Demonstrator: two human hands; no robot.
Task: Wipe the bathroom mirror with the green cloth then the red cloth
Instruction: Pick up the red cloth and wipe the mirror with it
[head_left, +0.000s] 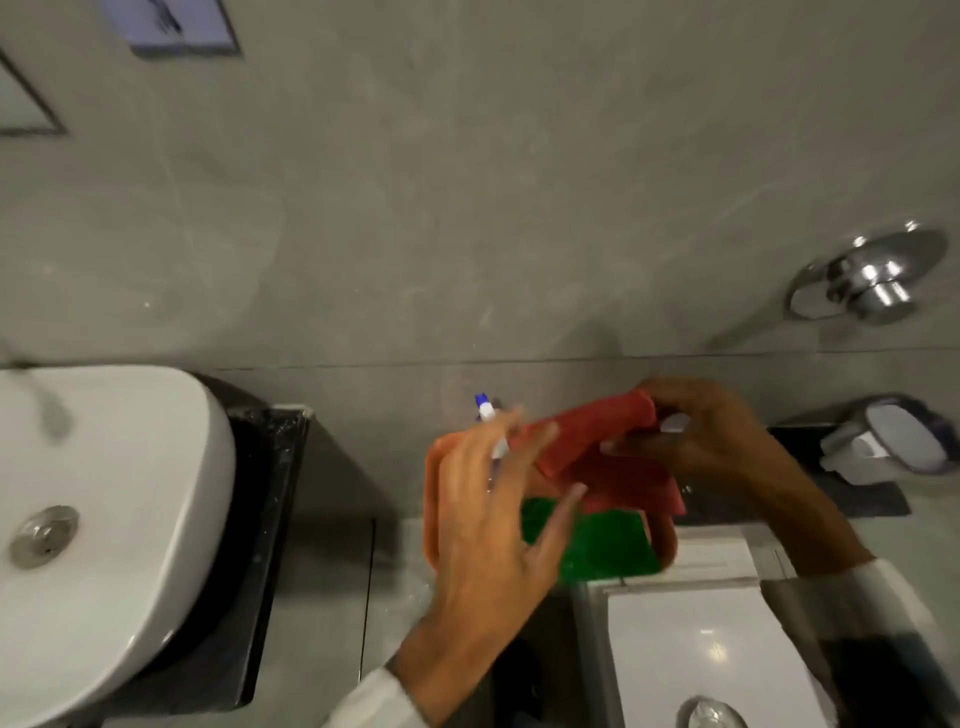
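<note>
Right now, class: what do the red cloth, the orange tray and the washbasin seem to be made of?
Red cloth: soft woven or microfibre fabric, matte; it folds limply in the right hand.
Orange tray: probably plastic, smooth moulded rim.
Washbasin: likely glazed ceramic, glossy white.

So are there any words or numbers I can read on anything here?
None can be read.
Wall sign: a small figure, any wording too blurred.
Spray bottle: no label shows.
Red cloth, green cloth and orange tray: plain.
</note>
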